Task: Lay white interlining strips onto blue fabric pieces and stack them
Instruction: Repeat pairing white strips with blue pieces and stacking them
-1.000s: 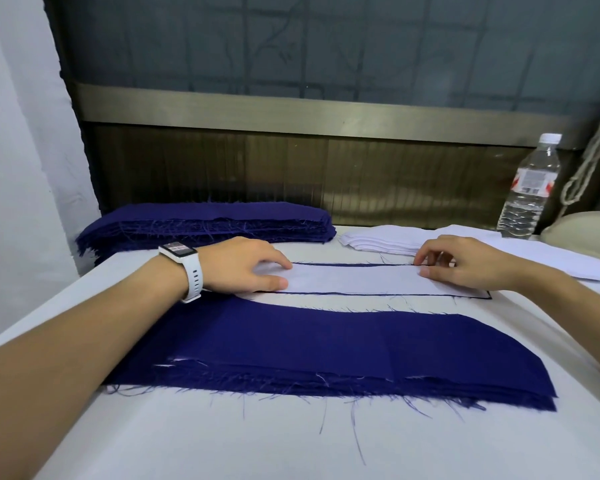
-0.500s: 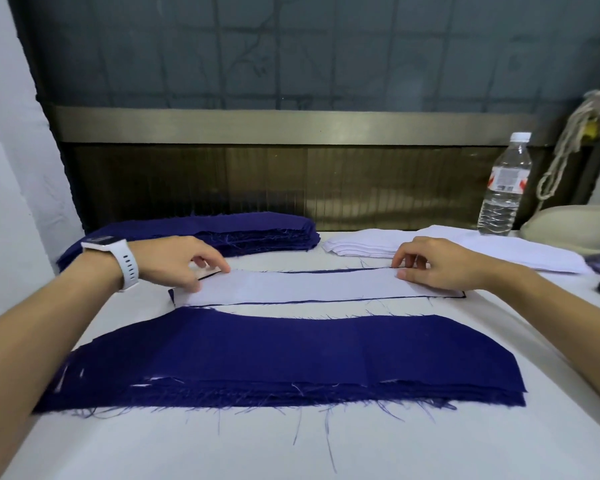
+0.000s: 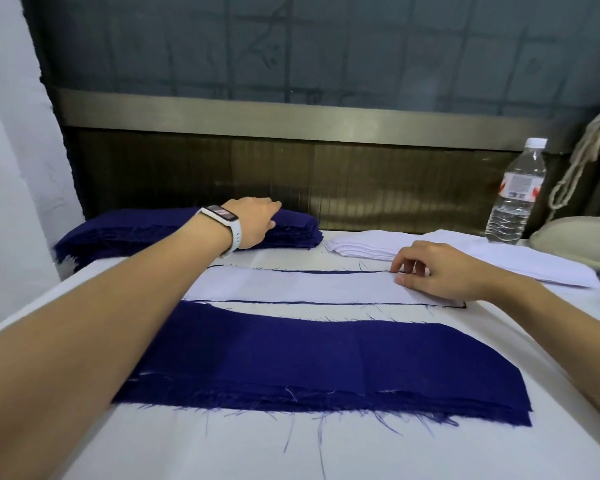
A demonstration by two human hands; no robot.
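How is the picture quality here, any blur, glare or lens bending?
Head view: the wide lens bows the metal rail and makes the bottle lean. A soft glare patch sits on the brown panel. The light is even and shadows are faint. The frayed threads of the blue fabric look sharp.

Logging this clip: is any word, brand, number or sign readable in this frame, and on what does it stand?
No text here can be read with certainty.
water bottle label: red and white with dark print, too blurred to read.
watch screen on the left wrist: lit, but its marks are too small to read.
Nothing else in view shows writing.
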